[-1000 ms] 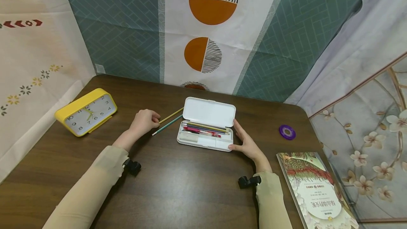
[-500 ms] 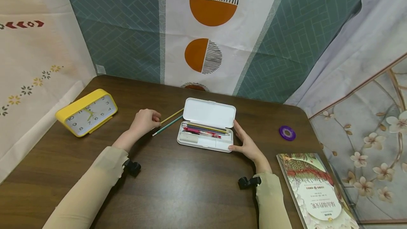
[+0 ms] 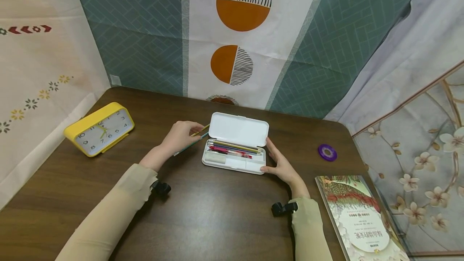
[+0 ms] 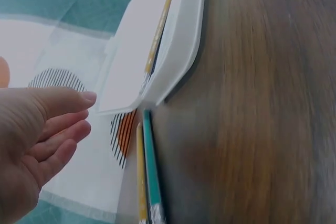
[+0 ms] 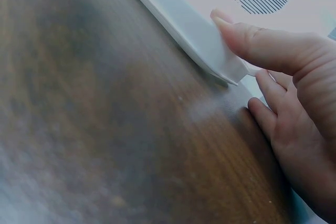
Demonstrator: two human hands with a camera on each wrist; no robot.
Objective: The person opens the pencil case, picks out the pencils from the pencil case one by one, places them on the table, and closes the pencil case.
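An open white pencil case [image 3: 239, 129] lies on the table, holding pencils [image 3: 235, 146], a pinkish-red pen [image 3: 230, 150] and an off-white block [image 3: 215, 157]. My right hand [image 3: 284, 168] grips its right end, thumb at the front corner and fingers by the lid side; the right wrist view shows the thumb [image 5: 262, 43] on the rim. To the left of the case, a yellow pencil [image 4: 141, 177] and a teal pencil [image 4: 152, 166] lie on the table side by side. My left hand [image 3: 183, 135] hovers over them, partly covering them in the head view, fingers loosely bent around nothing.
A yellow alarm clock [image 3: 99, 129] stands at the left. On the right are a purple ring-shaped roll [image 3: 327, 152] and a book [image 3: 362, 216] near the table's right edge. Patterned cloth [image 3: 152, 31] hangs behind the table.
My left hand has moved right, along the two loose pencils toward the case, and now covers more of them. My right hand stays at the case's right end.
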